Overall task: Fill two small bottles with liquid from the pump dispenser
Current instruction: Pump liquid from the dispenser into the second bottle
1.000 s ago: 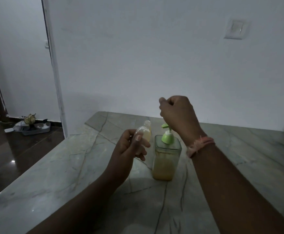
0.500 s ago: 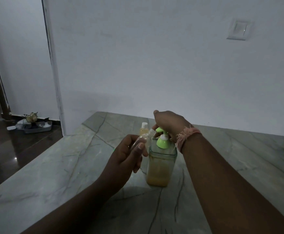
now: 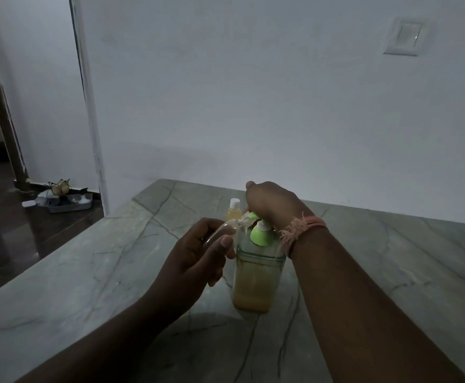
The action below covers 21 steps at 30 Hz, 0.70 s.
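Note:
A clear square pump dispenser (image 3: 256, 280) with yellowish liquid and a green pump stands on the marble table (image 3: 87, 272). My right hand (image 3: 272, 205) rests closed on top of the green pump head, pushing it down. My left hand (image 3: 198, 258) holds a small clear bottle (image 3: 225, 230), tilted, with its mouth at the green spout. A second small bottle (image 3: 234, 210) with a white cap and yellow liquid stands upright just behind the dispenser, partly hidden by my hands.
A white wall rises right behind the table, with a switch plate (image 3: 404, 37) at the upper right. The table's left edge drops to a dark floor, where a grey tray (image 3: 65, 201) with clutter lies near a doorway.
My right hand came down from above onto the pump head and pressed it lower. My left hand brought the small bottle's mouth to the spout.

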### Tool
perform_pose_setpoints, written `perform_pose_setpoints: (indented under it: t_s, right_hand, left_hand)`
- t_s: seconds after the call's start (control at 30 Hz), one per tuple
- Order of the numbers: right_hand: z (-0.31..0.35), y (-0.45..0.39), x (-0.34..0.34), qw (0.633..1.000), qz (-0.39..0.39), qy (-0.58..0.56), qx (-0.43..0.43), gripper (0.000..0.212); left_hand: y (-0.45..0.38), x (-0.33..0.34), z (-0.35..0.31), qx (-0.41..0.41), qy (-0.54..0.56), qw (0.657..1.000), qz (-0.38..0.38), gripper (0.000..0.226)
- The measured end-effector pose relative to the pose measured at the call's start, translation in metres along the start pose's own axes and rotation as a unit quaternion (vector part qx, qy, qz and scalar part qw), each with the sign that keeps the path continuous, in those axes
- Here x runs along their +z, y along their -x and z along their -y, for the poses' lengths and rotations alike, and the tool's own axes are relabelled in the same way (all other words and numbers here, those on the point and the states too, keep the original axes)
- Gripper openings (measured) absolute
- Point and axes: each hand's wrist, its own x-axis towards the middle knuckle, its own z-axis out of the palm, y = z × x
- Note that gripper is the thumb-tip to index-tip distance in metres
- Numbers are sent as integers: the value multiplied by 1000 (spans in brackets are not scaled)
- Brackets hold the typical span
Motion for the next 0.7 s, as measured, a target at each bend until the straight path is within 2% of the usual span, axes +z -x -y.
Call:
perform_pose_setpoints:
  t_s: [0.17, 0.37, 0.5, 0.6, 0.7]
  right_hand:
    - [0, -1, 6, 997, -9, 73, -20, 38]
    - [1, 2, -6, 998, 38, 53, -19, 39]
    - [2, 1, 0, 999, 1, 47, -4, 38]
    - [6, -3, 5, 999, -12, 40, 17, 41]
    - [9, 2, 0, 999, 13, 33, 17, 39]
  left_hand:
    - [-2, -3, 0, -6, -18, 1000, -13, 41]
    - [3, 0, -7, -11, -3, 1000, -28, 27]
    - [4, 4, -9, -11, 5, 999, -40, 39]
    - [4, 4, -7, -15, 1, 999, -51, 33]
    - [5, 5, -8, -8, -4, 999, -52, 27]
